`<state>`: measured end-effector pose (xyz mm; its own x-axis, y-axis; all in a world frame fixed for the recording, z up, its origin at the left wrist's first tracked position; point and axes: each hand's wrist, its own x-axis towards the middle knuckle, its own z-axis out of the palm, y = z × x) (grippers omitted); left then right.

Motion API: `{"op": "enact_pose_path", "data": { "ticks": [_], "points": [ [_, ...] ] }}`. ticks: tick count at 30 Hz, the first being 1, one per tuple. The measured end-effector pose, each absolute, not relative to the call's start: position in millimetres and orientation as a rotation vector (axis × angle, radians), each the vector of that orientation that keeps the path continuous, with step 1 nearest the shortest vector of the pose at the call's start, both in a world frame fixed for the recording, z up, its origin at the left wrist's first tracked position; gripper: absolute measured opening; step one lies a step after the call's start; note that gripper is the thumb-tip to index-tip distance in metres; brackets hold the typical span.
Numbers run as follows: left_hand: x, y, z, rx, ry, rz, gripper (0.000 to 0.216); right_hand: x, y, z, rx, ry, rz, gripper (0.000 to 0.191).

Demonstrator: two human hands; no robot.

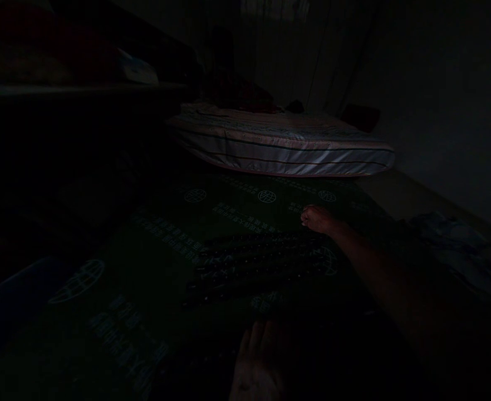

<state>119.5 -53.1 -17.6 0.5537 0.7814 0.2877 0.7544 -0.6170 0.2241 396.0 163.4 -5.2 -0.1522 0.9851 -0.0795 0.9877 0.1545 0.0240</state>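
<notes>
The scene is very dark. Several long black strips (pixel 254 267) with rows of small pale dots lie side by side on a green printed sheet (pixel 157 267). My right hand (pixel 315 218) is closed just beyond their far right end; whatever it may hold is hidden. At the bottom middle, my left hand (pixel 259 359) has its fingers stretched out side by side, pointing away from me. Near it another dark dotted strip (pixel 212 356) shows faintly. Shadow hides whether the left hand touches that strip.
A mattress (pixel 287 150) with a striped cover lies behind the sheet. Crumpled cloth (pixel 450 234) is at the right, beside a pale wall (pixel 450 133). A dark raised surface (pixel 82 92) with things on it stands at the left. Something blue (pixel 24 295) lies at the lower left.
</notes>
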Motion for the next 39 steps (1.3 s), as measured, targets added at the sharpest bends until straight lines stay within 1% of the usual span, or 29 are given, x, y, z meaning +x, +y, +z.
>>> {"op": "enact_pose_path", "data": {
  "ticks": [5, 9, 14, 17, 23, 28, 39],
  "points": [
    [120.2, -53.2, -18.0, 2.709, 1.335, 0.537, 0.029, 395.3, 161.2, 3.0, 2.004, 2.426, -0.046, 0.009],
    [121.1, -52.3, -20.1, 2.708, 1.309, 0.509, 0.03, 391.3, 138.8, 19.4, 1.975, 2.56, -0.079, 0.008],
    [123.2, -50.4, -21.8, 2.728, 1.251, 0.475, 0.014, 383.9, 70.3, 32.0, 1.843, 2.737, -0.184, 0.005],
    [124.8, -49.5, -20.5, 2.73, 1.273, 0.488, 0.018, 384.5, 19.4, 29.8, 1.719, 2.974, -0.288, 0.009],
    [128.3, -48.5, -14.6, 2.788, 1.293, 0.493, 0.017, 391.7, -50.0, 10.9, 1.765, 2.954, -0.399, 0.012],
    [128.8, -49.3, -13.4, 2.797, 1.292, 0.47, 0.017, 389.9, -63.8, -0.4, 1.799, 2.933, -0.413, 0.012],
    [128.7, -50.5, -11.6, 2.745, 1.284, 0.392, 0.022, 377.1, -63.6, 4.4, 1.749, 2.813, -0.358, 0.014]
  ]
}}
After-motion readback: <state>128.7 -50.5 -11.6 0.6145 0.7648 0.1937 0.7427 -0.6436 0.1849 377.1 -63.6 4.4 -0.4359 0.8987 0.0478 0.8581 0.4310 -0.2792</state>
